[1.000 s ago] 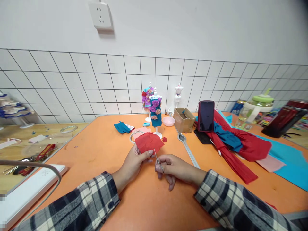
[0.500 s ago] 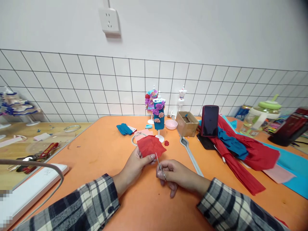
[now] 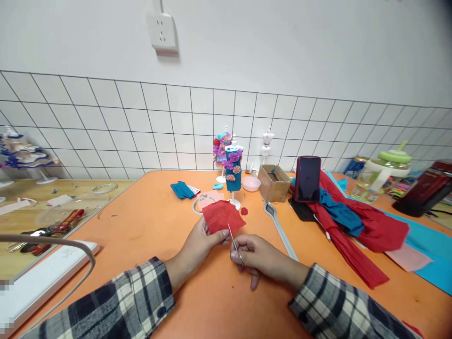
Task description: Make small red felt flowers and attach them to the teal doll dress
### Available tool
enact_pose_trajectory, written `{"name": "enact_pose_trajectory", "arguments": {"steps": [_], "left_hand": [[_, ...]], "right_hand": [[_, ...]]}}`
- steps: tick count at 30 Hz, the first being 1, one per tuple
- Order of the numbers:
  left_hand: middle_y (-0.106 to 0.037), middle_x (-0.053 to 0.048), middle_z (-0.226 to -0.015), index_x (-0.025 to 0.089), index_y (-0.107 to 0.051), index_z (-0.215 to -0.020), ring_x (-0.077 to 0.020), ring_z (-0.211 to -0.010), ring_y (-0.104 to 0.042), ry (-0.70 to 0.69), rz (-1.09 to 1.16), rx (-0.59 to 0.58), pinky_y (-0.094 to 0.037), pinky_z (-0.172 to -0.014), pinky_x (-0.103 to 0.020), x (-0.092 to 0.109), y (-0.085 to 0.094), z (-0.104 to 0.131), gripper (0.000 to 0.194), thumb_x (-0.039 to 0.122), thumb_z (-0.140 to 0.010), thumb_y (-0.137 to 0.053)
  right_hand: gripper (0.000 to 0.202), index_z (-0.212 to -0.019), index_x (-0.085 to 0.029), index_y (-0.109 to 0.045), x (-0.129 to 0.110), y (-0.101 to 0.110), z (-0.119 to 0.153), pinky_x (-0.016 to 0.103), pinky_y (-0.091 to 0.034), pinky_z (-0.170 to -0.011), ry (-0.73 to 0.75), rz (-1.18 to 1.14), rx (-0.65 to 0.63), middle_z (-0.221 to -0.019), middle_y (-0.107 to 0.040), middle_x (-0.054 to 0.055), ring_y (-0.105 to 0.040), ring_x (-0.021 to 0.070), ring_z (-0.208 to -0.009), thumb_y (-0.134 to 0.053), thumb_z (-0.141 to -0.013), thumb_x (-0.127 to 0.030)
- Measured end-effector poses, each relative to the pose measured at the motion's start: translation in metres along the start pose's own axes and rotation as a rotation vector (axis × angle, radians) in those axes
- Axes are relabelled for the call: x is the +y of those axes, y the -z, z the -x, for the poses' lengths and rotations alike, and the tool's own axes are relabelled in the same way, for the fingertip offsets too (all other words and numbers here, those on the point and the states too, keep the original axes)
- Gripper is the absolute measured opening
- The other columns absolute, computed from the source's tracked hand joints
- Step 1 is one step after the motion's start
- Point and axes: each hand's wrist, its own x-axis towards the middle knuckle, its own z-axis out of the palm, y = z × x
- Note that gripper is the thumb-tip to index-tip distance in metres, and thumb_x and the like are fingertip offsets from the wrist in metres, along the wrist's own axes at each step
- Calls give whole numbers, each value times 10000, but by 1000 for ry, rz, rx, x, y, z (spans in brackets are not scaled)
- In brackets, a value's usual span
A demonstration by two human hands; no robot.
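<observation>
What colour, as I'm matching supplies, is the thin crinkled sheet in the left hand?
The crinkled sheet is red, shown in the head view.

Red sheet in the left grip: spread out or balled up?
Spread out: the red sheet shows a broad, creased face, the left grip pinching its lower edge.

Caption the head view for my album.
Left hand holding a red sheet, right hand holding scissors, before a blue-dressed mannequin.
</observation>
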Motion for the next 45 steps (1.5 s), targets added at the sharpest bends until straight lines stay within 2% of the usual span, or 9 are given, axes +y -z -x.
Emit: {"name": "enact_pose_trajectory", "arguments": {"steps": [5, 10, 22, 25, 28, 33, 36, 41, 45], "left_hand": [[-660, -15, -872, 193, -578, -1060, -132, -694, -586, -28, -8, 15, -505, -607, -231, 0, 0, 0, 455, 252, -681, -824], [-664, -25, -886, 190, -569, -1081, -141, -706, -602, -34, -27, 14, -502, -591, -225, 2, -3, 1, 492, 260, -670, -830], [-673, -26, -894, 188, -566, -1062, -155, -731, -610, -52, -69, 3, -506, -612, -243, 1, -2, 1, 487, 265, -663, -834], [-677, -36, -944, 184, -570, -1054, -158, -783, -620, -78, -70, 12, -513, -671, -249, 1, -3, 1, 476, 250, -664, -834], [-673, -26, -913, 188, -572, -1050, -157, -757, -619, -75, -62, -2, -505, -646, -247, 0, -2, 1, 469, 249, -665, -833], [-689, -62, -995, 184, -577, -1088, -202, -836, -649, -76, -85, -26, -518, -692, -283, 1, -3, 2, 476, 268, -685, -818], [-686, -74, -1049, 178, -580, -1102, -224, -908, -647, -105, -94, -18, -519, -745, -302, 2, -5, 2, 489, 271, -684, -817], [-689, -46, -970, 179, -561, -1090, -198, -823, -641, -113, -123, 16, -505, -692, -285, 4, -4, 3, 490, 308, -690, -812], [-681, -74, -1100, 169, -579, -1108, -236, -995, -630, -203, -131, 82, -496, -845, -323, 9, -5, 5, 447, 360, -746, -759]], "right_hand": [[320, -848, -167, -560, 1, -1, 0, 185, -513, -384, -10, 39, 41, -676, -455, -24, -486, 106, -610, -672, -740, -446], [295, -849, -180, -535, 1, -2, 0, 188, -510, -378, 5, 26, 19, -666, -383, -47, -413, 76, -554, -637, -772, -446], [388, -870, -166, -560, -1, -1, 0, 165, -492, -380, 30, 40, 55, -712, -461, 1, -498, 138, -696, -640, -750, -527], [381, -841, -167, -547, 1, -1, 0, 165, -489, -379, 56, 47, 53, -695, -468, 0, -486, 129, -664, -626, -767, -533], [355, -803, -165, -533, 1, 0, 1, 163, -494, -391, 75, 58, 64, -668, -452, -9, -476, 118, -640, -628, -780, -507], [364, -872, -176, -552, -2, -1, 4, 161, -504, -395, 94, 29, 37, -786, -451, 13, -501, 147, -768, -625, -778, -520], [350, -824, -170, -540, -3, -2, 4, 156, -490, -383, 97, 41, 60, -717, -445, -6, -480, 122, -680, -624, -780, -508], [317, -785, -166, -529, -2, -3, 3, 158, -469, -367, 99, 65, 92, -620, -405, -46, -418, 83, -551, -642, -775, -462], [313, -785, -164, -545, -1, -3, 3, 162, -474, -370, 98, 75, 96, -608, -370, -57, -404, 75, -531, -652, -771, -459]]}}
